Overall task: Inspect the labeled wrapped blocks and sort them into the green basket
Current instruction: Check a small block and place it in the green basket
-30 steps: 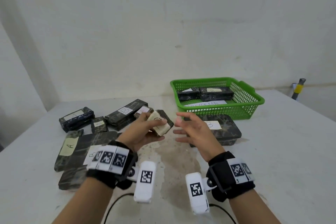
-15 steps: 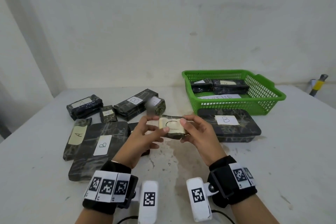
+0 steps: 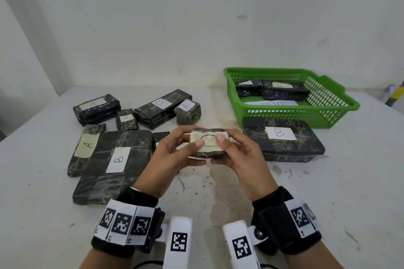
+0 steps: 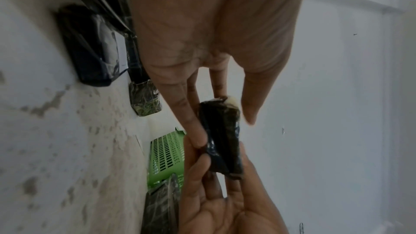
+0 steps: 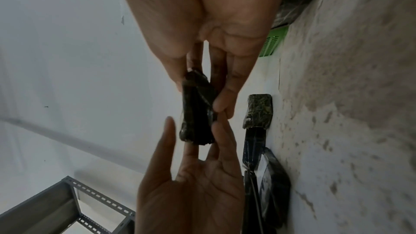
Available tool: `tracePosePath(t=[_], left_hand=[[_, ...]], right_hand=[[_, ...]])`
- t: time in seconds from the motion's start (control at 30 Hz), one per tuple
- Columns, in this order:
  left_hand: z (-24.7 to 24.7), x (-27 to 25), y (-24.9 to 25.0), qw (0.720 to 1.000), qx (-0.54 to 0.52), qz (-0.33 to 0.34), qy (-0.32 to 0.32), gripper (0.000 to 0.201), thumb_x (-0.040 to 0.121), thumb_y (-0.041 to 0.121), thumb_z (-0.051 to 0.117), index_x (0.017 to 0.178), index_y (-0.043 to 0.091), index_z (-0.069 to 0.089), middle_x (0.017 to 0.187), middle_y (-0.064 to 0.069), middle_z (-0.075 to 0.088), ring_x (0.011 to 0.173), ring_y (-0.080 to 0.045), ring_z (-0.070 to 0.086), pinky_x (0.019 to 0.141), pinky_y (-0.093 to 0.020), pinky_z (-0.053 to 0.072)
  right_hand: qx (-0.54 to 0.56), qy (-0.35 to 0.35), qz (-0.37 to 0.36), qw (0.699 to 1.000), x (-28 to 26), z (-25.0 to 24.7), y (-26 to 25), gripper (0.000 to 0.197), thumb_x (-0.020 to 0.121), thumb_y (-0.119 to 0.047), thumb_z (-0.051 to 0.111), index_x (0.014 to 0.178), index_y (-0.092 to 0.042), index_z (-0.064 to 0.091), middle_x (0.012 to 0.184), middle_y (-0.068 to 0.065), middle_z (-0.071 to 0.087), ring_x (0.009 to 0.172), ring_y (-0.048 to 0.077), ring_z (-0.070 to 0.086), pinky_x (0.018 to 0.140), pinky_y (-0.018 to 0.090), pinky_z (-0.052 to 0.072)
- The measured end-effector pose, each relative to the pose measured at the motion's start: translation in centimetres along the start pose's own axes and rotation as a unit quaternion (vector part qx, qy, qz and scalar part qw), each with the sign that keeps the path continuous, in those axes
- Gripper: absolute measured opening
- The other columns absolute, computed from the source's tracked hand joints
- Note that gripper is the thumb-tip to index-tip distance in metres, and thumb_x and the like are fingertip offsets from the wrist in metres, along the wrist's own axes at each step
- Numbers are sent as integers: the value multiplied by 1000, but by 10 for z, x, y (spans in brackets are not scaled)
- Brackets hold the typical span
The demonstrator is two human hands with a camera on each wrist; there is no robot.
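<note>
A small dark wrapped block (image 3: 208,145) with a cream label marked C is held above the table between both hands, label facing me. My left hand (image 3: 175,155) pinches its left end, thumb on the label and fingers behind. My right hand (image 3: 237,155) pinches the right end the same way. In the left wrist view the block (image 4: 221,141) shows edge-on between the fingers; the right wrist view shows the block (image 5: 197,111) likewise. The green basket (image 3: 328,116) stands at the back right with two wrapped blocks (image 3: 282,90) and a paper sheet inside.
A large B block (image 3: 282,140) lies in front of the basket. At the left lie several labeled blocks: a big B block (image 3: 113,164), a long A block (image 3: 84,148), another B block (image 3: 161,106), a small A block (image 3: 188,110). The white table (image 3: 328,192) has bare room on the right.
A second ago only my left hand held the block and the right hand was open beside it. The right hand then took the other end, and the label turned to face me.
</note>
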State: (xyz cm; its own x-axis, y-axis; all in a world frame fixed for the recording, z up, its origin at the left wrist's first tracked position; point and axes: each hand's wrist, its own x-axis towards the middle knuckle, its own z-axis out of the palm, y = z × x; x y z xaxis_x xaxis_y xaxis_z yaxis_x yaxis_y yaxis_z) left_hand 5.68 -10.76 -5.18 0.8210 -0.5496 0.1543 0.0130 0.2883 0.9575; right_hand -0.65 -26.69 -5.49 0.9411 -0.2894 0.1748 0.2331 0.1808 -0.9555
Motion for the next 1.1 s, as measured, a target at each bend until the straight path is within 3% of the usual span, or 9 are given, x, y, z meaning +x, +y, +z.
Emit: tracePosePath(t=[0.13,0.2,0.27,0.43,0.53,0.7,0.87,0.97,1.1], left_hand=[[2,0,-2,998,42,26,36,16,91,24,68,97,9,66,102,-29,62,83,-25,66,66,-31,58],[2,0,-3,996,62,37,44,9,93,13,60,90,6,63,91,-22,64,77,-20,68,63,-30,58],[3,0,-3,996,74,38,39,9,94,9,59,86,4,61,87,-14,65,73,-16,68,62,-30,58],[8,-2,0,998,63,24,17,21,81,26,65,80,6,61,80,-9,63,72,-15,64,64,-32,58],[9,-2,1,997,66,38,24,23,81,23,64,78,1,58,76,-10,62,69,-15,65,60,-31,59],[6,0,-1,997,63,32,41,23,85,22,66,80,1,60,80,-15,60,71,-18,64,60,-30,58],[8,-2,-1,1000,24,13,-10,10,84,11,72,85,7,63,95,-15,61,80,-22,69,65,-30,59],[8,-2,-1,999,26,18,6,6,83,6,65,83,6,59,94,-15,61,76,-22,71,62,-30,60],[5,-1,-1,1000,18,14,2,8,83,11,68,79,16,64,91,-9,65,77,-20,70,64,-30,60]], right_hand=[[-23,2,1,1000,0,0,3,21,90,-21,63,104,-7,70,94,14,74,84,22,70,67,32,58],[-25,-2,14,1000,-1,1,2,29,84,-31,66,101,-8,70,95,16,74,86,25,71,69,35,59],[-26,0,20,999,-2,2,1,36,80,-38,66,99,-7,69,95,14,74,85,25,72,70,36,60],[-50,31,-16,998,-4,1,1,15,93,-15,63,96,-3,70,88,16,74,83,29,73,69,42,61],[-51,30,-17,998,-4,0,2,13,94,-14,62,92,-4,70,85,15,74,79,28,73,68,42,60],[-38,15,10,999,-4,3,0,28,81,-32,68,92,-6,70,88,15,75,82,26,73,72,39,60],[-50,53,-39,997,-4,-2,0,11,83,-24,69,81,-13,73,83,20,72,75,26,69,74,46,59],[-40,42,-17,998,-4,-1,-1,10,89,-17,67,85,-9,70,81,17,73,75,25,71,68,40,60],[-26,19,7,999,-5,0,-3,20,84,-23,68,95,-6,69,87,17,74,79,23,73,66,34,59]])
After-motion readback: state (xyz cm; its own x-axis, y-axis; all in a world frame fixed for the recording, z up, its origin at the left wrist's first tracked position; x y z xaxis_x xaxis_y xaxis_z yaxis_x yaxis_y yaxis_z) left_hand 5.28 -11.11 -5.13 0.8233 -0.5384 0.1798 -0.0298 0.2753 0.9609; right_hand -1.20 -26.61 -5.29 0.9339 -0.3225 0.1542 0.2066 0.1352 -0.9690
